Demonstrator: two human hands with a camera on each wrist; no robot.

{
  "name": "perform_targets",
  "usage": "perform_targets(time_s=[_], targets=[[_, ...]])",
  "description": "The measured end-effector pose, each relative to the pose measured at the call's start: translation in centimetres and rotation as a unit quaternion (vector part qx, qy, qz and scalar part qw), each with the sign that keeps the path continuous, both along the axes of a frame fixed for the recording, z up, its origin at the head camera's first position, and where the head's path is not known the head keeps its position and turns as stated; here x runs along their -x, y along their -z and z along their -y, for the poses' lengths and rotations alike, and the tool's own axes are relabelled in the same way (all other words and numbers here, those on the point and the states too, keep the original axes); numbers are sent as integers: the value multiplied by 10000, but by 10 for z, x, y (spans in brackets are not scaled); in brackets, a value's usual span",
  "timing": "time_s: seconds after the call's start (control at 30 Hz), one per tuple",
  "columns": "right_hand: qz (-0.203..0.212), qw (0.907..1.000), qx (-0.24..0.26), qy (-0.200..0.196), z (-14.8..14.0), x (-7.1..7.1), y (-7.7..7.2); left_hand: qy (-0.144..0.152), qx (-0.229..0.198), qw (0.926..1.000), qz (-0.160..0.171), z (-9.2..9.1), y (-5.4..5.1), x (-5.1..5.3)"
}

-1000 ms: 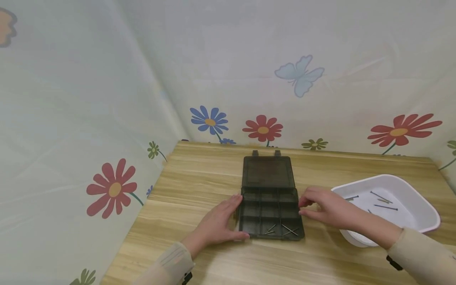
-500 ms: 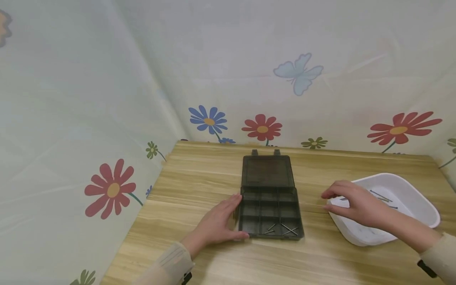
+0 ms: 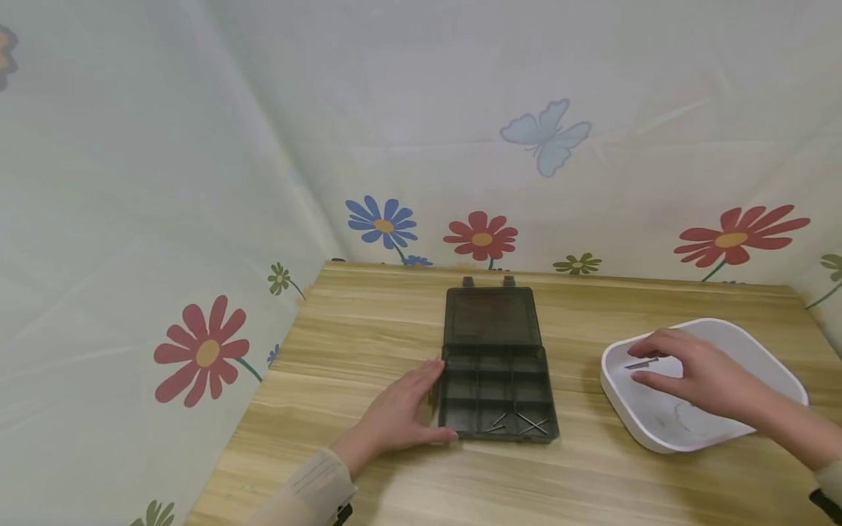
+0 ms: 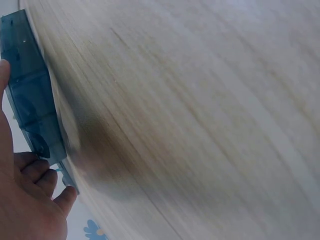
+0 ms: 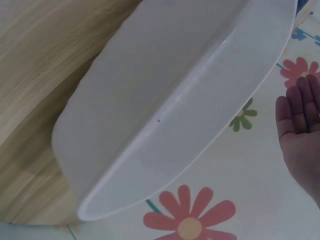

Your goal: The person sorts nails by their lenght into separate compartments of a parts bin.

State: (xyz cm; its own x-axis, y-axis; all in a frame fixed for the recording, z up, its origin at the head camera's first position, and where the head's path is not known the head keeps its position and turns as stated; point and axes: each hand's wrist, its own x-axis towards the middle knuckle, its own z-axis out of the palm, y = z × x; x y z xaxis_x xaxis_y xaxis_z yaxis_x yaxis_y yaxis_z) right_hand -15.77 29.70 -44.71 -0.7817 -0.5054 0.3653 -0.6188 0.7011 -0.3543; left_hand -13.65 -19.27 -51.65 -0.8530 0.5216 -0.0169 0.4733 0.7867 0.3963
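A dark translucent compartment box (image 3: 495,383) lies on the table with its lid (image 3: 492,315) folded back. Several thin metal pieces like nails or screws (image 3: 531,424) lie in its front middle and front right compartments. My left hand (image 3: 397,415) rests against the box's left side, its thumb along the front left corner. To the right, my right hand (image 3: 704,371) is over a white tray (image 3: 634,420), thumb and fingers apart. Between them, a few thin nail-like pieces (image 3: 641,364) show in the tray; none is plainly held. The hand hides part of the tray.
The wood-grain table (image 3: 368,314) reaches back to a pale flowered cloth (image 3: 421,131). Table surface lies between the box and the tray. The tray's raised wall (image 5: 200,115) is close to the right wrist camera.
My right hand has moved from the box's right side rightward to over the white tray. My left hand has stayed at the box.
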Motion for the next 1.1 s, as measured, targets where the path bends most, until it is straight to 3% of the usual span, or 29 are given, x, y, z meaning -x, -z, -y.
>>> perform_targets(time_s=[0.57,0.87,1.1], targets=[[8,9994,-284,191,-35,9,14,4,-4,10000,53,0,-1,0],[655,9965,-433,269,-40,12,28,21,-62,10000,42,1,1,1],[612,9959,-650,154,-39,17,40,17,-56,10000,68,1,0,1]])
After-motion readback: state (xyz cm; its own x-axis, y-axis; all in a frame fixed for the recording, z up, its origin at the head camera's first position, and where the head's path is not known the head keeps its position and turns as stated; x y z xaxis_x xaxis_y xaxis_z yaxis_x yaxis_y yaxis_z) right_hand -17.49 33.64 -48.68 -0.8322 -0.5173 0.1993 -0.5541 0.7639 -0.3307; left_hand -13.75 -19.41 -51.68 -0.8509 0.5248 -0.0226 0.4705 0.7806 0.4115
